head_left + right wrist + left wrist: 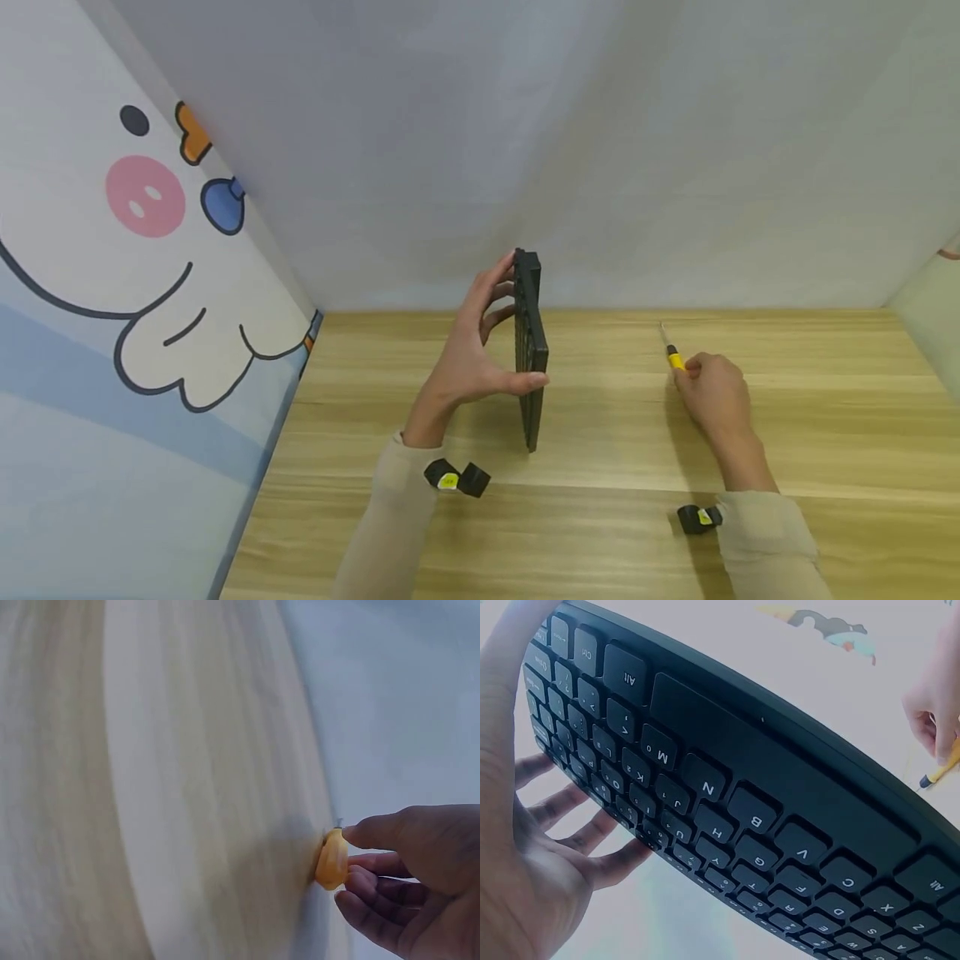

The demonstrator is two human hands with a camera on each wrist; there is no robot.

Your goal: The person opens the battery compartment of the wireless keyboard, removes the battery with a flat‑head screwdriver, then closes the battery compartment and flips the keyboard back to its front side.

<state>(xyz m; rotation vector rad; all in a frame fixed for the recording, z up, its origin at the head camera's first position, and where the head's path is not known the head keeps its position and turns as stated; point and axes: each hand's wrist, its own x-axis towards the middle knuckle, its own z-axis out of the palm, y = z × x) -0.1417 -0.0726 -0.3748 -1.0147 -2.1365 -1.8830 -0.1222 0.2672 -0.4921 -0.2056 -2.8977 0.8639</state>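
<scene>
My left hand (480,354) grips a black keyboard (531,333) on edge, thumb on its near side and fingers spread along the other. The left wrist view shows the keyboard's lettered keys (754,806) upside down, facing the palm. Off to the right, my right hand (716,396) pinches a small screwdriver (675,358) with a yellow handle and black collar. Its thin metal shaft points toward the back of the table. In the right wrist view the yellow handle (332,862) shows by the thumb and fingertips, close over the wood.
A wood-grain table (600,517) lies under both hands. Behind it rises a pale grey wall (675,167). On the left stands a panel with a cartoon animal print (142,196). Black wrist cameras (453,478) sit on both cuffs.
</scene>
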